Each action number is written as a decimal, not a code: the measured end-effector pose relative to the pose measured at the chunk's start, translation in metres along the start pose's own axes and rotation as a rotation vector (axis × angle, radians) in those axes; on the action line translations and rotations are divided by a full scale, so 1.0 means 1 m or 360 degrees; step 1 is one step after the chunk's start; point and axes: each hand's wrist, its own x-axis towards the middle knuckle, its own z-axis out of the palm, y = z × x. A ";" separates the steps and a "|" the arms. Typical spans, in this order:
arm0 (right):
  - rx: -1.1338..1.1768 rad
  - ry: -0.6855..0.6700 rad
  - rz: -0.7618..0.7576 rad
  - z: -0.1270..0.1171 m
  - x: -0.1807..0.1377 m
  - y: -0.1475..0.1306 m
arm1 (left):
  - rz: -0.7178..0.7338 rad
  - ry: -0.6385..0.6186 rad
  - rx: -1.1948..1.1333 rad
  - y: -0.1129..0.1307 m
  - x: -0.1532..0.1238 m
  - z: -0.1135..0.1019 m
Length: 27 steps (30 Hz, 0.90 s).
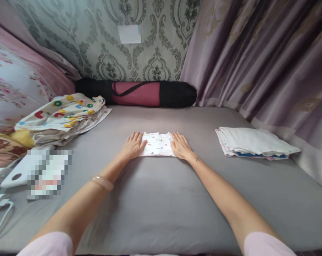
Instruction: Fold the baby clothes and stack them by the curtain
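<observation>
A small folded white cloth garment [158, 144] with a scattered print lies flat on the grey sheet [161, 199] in front of me. My left hand [135, 145] rests on its left edge, fingers stretched out and pointing away. On the opposite edge, my right hand [180, 145] lies flat with its fingers extended. Both palms face down, and the middle of the cloth shows between them. Whether it is a shirt or another piece of clothing I cannot tell.
Folded white cloths [256, 140] are stacked at the right. At the left lie a pile of patterned clothes [62, 112], a white device [25, 170] and a cable [2, 220]. A black and maroon roll bag [136, 93] lies along the wall, beside curtains [256, 53].
</observation>
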 end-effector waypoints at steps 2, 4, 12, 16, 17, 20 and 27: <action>-0.0010 -0.0020 0.0016 -0.006 -0.001 -0.005 | -0.0013 -0.0045 0.0041 0.003 0.001 -0.005; -0.0032 0.0036 -0.0028 -0.011 -0.002 -0.017 | -0.0019 -0.0034 0.0065 0.009 0.004 -0.009; 0.0052 0.0170 -0.0474 0.006 0.012 -0.080 | -0.0070 0.0188 -0.0055 0.014 0.014 -0.010; 0.0081 0.0143 -0.0419 0.020 0.018 -0.083 | -0.0096 0.0215 -0.0070 0.006 0.008 -0.010; 0.0085 0.0143 -0.0416 0.021 0.018 -0.082 | -0.0090 0.0218 -0.0066 0.006 0.006 -0.010; 0.0110 0.0074 -0.0426 0.015 0.018 -0.080 | -0.0011 0.0234 -0.0046 0.015 0.002 -0.012; 0.0043 0.0186 -0.0250 0.005 0.009 -0.058 | 0.0245 0.0240 0.0015 0.042 -0.003 0.005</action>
